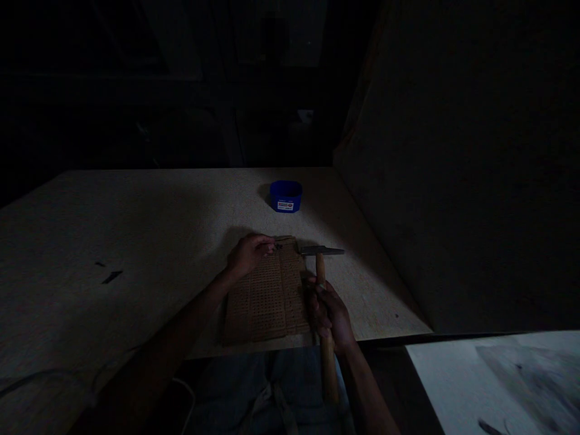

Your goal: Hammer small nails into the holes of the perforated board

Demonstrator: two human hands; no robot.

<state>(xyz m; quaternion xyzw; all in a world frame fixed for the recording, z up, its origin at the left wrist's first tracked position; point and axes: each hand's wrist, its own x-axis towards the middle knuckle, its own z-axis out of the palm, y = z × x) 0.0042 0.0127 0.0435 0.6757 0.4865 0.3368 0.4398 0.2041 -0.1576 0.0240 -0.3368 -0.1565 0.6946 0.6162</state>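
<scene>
Clenching fingers of right hand (pixel 334 311) around hammer (pixel 321 266) mid-handle; with left hand (pixel 249 253) at small dark bits (pixel 278 246) (pinched or just touched, can't tell) by far edge of cardboard (pixel 267 299) laid along near edge of table (pixel 176 223). Best: hold hammer head clear of left fingers.

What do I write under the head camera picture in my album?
Right hand grips a hammer; left hand above brown cardboard, blue tub beyond.
</scene>
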